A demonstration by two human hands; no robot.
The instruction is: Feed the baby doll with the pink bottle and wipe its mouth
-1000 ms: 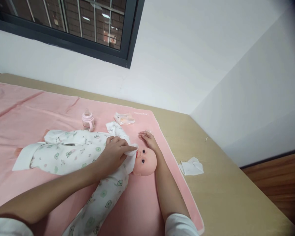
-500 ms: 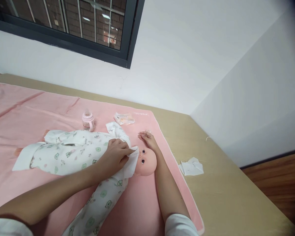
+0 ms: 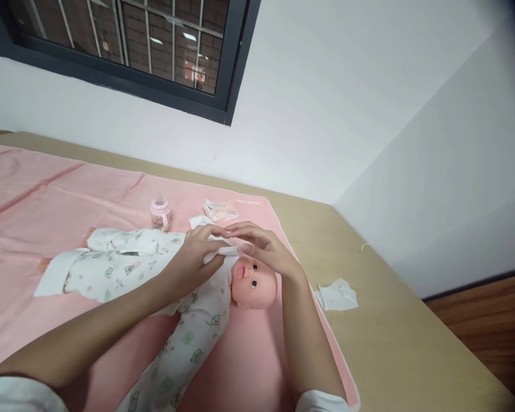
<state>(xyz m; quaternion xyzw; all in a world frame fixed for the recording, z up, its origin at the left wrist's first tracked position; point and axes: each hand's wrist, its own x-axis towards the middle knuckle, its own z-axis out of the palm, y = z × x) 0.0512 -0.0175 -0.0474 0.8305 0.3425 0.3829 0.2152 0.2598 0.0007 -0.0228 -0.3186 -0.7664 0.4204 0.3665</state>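
Seen from the wearer's head, a doll (image 3: 217, 286) in a printed white suit lies face-up along a pink blanket (image 3: 111, 197), which probably serves as padding over the table (image 3: 403, 320) beneath. Above the doll's neck and upper chest, the left hand (image 3: 201, 254) pinches a white cloth (image 3: 228, 250) between thumb and fingers, likely so that its end stays free and reachable. The right hand (image 3: 264, 245) arches over the side of the doll's head, fingertips near the left's and thumb beside the cloth; I can't tell whether it grips any of it. Beyond the doll's hips, a pink-topped baby bottle (image 3: 160, 213) stands upright, presumably to avoid leaking. A clear packet (image 3: 220, 210) lies beyond the doll's far sleeve, within easy reach, I'd judge. Past the crown of the doll's head, a crumpled white sheet (image 3: 338, 294) rests at the blanket's edge, perhaps kept aside from the hands.
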